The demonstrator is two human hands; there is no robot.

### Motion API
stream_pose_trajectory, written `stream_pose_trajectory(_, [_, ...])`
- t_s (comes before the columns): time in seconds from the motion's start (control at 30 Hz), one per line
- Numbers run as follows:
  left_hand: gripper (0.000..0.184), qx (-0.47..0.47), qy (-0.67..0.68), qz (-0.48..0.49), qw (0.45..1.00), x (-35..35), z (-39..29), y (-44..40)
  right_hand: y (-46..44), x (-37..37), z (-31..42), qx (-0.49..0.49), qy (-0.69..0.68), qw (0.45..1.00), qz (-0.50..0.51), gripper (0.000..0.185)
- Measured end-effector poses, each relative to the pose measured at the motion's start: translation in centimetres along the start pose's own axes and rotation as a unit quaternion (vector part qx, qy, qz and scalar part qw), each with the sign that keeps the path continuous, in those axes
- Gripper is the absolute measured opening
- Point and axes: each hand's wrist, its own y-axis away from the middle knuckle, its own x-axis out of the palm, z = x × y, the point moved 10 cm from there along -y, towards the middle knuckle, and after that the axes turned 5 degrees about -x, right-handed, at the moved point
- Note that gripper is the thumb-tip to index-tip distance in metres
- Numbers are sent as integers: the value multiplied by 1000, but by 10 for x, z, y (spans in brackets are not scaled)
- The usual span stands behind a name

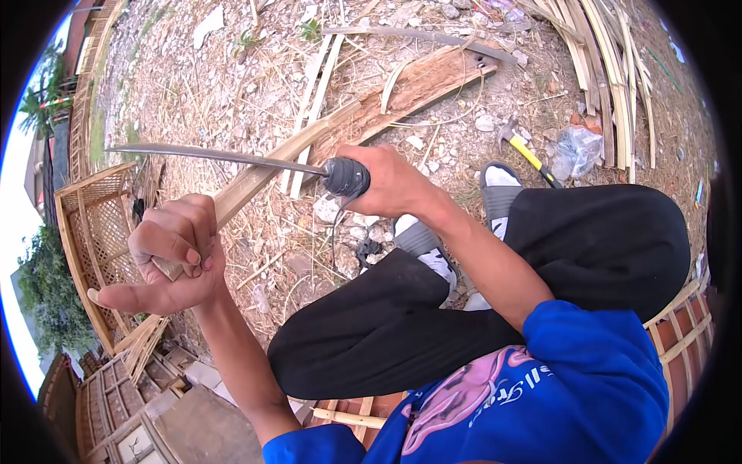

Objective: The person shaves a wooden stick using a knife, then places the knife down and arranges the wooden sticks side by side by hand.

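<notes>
My right hand (386, 179) is closed around the black-wrapped handle (345, 178) of a machete. Its long, thin blade (201, 153) points left and crosses over a split wooden or bamboo strip (241, 192). At the left, my left hand (176, 251) grips the near end of that strip, fingers curled over it and thumb stretched out to the side. From there the strip slants up and away toward a rough brown plank (433, 81) on the ground. Whether blade and strip touch, I cannot tell.
A hammer (527, 151) with a yellow and black handle lies near my foot, beside a clear plastic bag (578, 147). Long strips (610, 62) are piled at the upper right. A lattice panel (91, 240) stands at the left. Stones and straw cover the ground.
</notes>
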Motion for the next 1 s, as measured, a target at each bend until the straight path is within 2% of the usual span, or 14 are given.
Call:
stream_pose_trajectory(0.03, [82, 1, -2, 3, 1000, 2, 0, 0, 3, -3, -17, 21, 19, 1000, -11, 31])
stream_pose_trajectory(0.13, [81, -4, -5, -2, 1000, -2, 4, 3, 23, -15, -110, 170, 74, 983, -4, 31])
stream_pose_trajectory(0.23, [77, -34, -10, -39, 999, -14, 9, 0, 30, -26, -113, 178, 92, 979, -20, 31])
stream_pose_trajectory(0.37, [76, -44, -21, -58, 997, -13, 11, -1, 16, -20, -61, 98, 113, 989, 11, 34])
stream_pose_trajectory(0.4, [75, -38, -42, -42, 998, -5, 10, -2, 11, -17, -45, 49, 99, 994, -14, 33])
stream_pose_trajectory(0.5, [75, -44, -35, -36, 998, -3, 11, -5, 2, -5, -16, -24, 39, 999, 13, 33])
stream_pose_trajectory(0.53, [76, -44, -33, -39, 998, -4, 10, -3, 5, -3, -31, 12, 46, 998, 32, 31])
stream_pose_trajectory(0.63, [77, -32, -30, -21, 999, -1, 9, 1, 29, -20, -139, 185, 84, 979, -18, 31])
stream_pose_trajectory(0.7, [79, -17, -33, 30, 999, 17, 11, 0, 32, -33, -148, 202, 154, 967, -5, 31])
stream_pose_trajectory(0.73, [79, -21, -36, 25, 999, 18, 10, -2, 34, -36, -150, 212, 188, 959, 1, 31])
stream_pose_trajectory(0.87, [75, -51, -30, -33, 998, -15, 14, -1, 37, -36, -125, 192, 176, 965, -15, 35])
stream_pose_trajectory(1.0, [76, -48, -48, -22, 997, 6, 14, -7, 16, -20, -63, 59, 89, 994, -15, 35])
